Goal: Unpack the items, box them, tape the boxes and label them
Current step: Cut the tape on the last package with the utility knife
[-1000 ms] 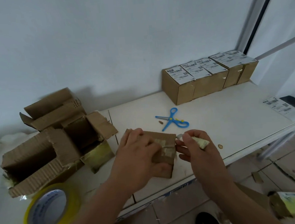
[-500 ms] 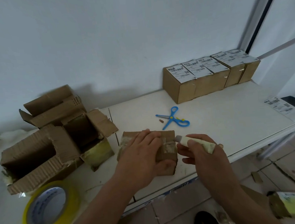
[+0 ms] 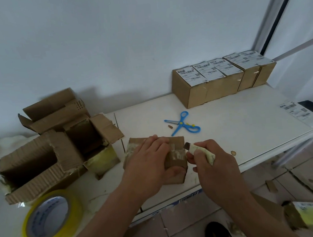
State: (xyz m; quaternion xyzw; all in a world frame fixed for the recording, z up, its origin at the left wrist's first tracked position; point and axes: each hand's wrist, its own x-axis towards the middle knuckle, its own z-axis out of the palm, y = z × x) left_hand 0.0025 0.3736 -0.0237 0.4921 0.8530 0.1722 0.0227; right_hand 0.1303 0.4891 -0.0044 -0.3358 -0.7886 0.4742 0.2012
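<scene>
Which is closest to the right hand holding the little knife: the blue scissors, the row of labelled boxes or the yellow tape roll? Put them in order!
From the right hand, in the head view:
1. Blue scissors, just beyond the hand on the table.
2. Row of labelled boxes, far back by the wall, to the right.
3. Yellow tape roll, far left, near the table's front edge.

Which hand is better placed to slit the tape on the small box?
Right. The right hand grips the cutter, blade at the small box edge; the left hand rests on the box.

labels point(image 3: 201, 73) printed, text too small
</scene>
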